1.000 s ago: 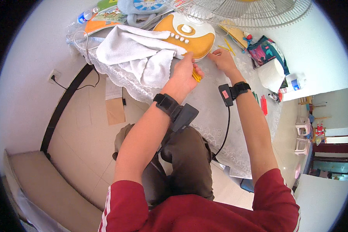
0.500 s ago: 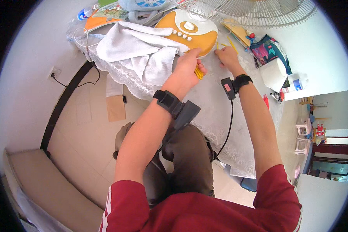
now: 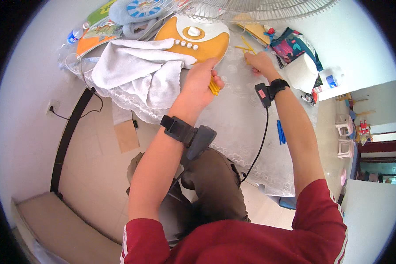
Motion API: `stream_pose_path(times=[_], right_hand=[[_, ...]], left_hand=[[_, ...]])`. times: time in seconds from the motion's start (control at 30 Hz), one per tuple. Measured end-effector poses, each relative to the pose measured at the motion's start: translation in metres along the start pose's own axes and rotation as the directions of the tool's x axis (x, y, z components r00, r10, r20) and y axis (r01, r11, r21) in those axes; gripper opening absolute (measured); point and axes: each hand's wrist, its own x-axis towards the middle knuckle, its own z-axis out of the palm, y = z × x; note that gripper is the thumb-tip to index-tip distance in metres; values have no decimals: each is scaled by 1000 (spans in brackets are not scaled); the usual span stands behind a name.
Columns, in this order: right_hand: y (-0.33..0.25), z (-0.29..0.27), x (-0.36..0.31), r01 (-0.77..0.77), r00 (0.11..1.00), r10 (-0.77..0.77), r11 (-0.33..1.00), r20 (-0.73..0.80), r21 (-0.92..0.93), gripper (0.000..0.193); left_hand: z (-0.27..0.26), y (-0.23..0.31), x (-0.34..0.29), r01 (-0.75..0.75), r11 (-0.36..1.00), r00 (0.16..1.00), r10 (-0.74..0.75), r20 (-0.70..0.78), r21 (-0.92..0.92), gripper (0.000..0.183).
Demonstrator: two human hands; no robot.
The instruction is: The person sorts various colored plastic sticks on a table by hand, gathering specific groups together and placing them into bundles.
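My left hand (image 3: pixel 201 83) is closed around a bundle of thin yellow sticks (image 3: pixel 214 87), whose ends jut out below the fingers. It hovers over the table beside a white towel (image 3: pixel 138 72) and the front edge of a yellow-and-white panel (image 3: pixel 202 49) with white knobs. Farther right, my right hand (image 3: pixel 263 65) reaches to a few loose yellow sticks (image 3: pixel 247 44) lying crossed on the tabletop. Its thumb and fingertips are pinched together on a yellow stick, partly hidden by the fingers. Each wrist wears a black strapped device.
Blue sticks (image 3: pixel 281 132) lie near my right forearm on the lace-covered table (image 3: pixel 233 121). A paper roll (image 3: pixel 302 72), a dark patterned bag (image 3: pixel 295 48) and a bottle (image 3: pixel 334 80) stand at right. A fan cage (image 3: pixel 268 11) overhangs the far side; a plush toy (image 3: pixel 134 13) lies far left.
The view has shifted, so the tabletop things appear farther left. Blue sticks now show beside my right forearm, while the red sticks seen earlier are out of sight. My left hand still holds its bundle.
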Motion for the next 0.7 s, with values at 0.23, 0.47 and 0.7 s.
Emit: stream_pose_path(times=[0.23,0.47,0.7], right_hand=[[-13,-19,21,209,964,-163,952,209,-222,39],[-30,-23,18,233,941,-42,801,337,-551,31],[-31,-30,16,392,868,-124,764,480,-512,35]], left_hand=[[8,3,-4,-19,999,1000,20,-23,31,18],[9,3,-2,-40,996,999,39,16,78,18],[9,4,-1,-55,985,998,52,20,162,19]])
